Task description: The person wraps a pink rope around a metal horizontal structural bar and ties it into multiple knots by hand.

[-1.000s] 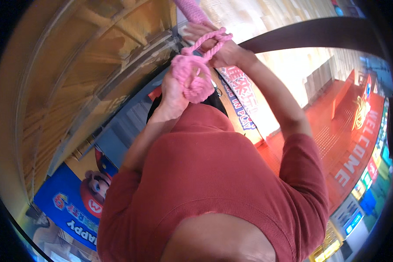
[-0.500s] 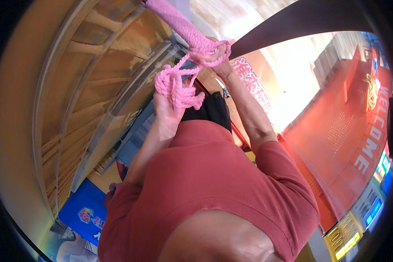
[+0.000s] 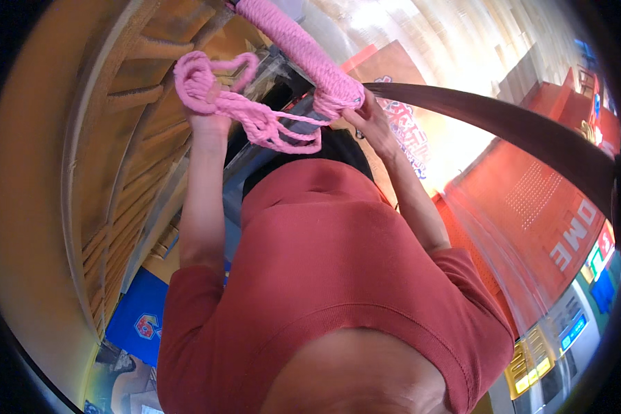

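Bunched loops of pink rope (image 3: pixel 199 81) are held in my left hand (image 3: pixel 209 124), raised at the left with its fingers closed and mostly hidden by the coils. Slack loops hang from the bunch and run right to a bar wrapped tightly in pink rope (image 3: pixel 293 48), which slants down from the top edge. My right hand (image 3: pixel 375 126) is closed at the lower end of that wrapping, thumb near its underside and the other fingers partly hidden behind it.
A brown wooden structure with slats (image 3: pixel 131 145) stands close on my left. From the wrapped end, a dark curved beam (image 3: pixel 490 114) stretches right. A red perforated panel (image 3: pixel 531 200) with white lettering lies beyond it. A blue printed panel (image 3: pixel 134 314) is at lower left.
My left hand has swung left and up with the bunched rope, drawing the slack loops out. My right hand has shifted slightly right and down, to the end of the wrapping.
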Motion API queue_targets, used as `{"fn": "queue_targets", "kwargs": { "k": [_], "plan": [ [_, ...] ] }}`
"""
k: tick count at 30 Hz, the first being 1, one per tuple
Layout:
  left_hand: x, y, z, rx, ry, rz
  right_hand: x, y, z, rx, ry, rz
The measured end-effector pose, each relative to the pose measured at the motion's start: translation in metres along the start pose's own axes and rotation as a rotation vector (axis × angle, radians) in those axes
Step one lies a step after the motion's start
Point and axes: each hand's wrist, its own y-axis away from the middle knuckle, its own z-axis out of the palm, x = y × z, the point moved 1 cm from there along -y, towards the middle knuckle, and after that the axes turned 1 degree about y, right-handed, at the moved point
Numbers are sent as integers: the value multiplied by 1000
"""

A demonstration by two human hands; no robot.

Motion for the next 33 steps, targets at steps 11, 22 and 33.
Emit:
{"fn": "queue_targets", "kwargs": {
  "k": [11,22,33],
  "plan": [
    [-12,-18,82,-324,-89,-22,29,18,56,122,-154,58],
    [-144,-97,-39,-46,-405,-56,45,22,42,49,-544,68],
    [-245,-119,-37,-850,-871,104,149,-81,65,43,-1378,168]
  ]
}}
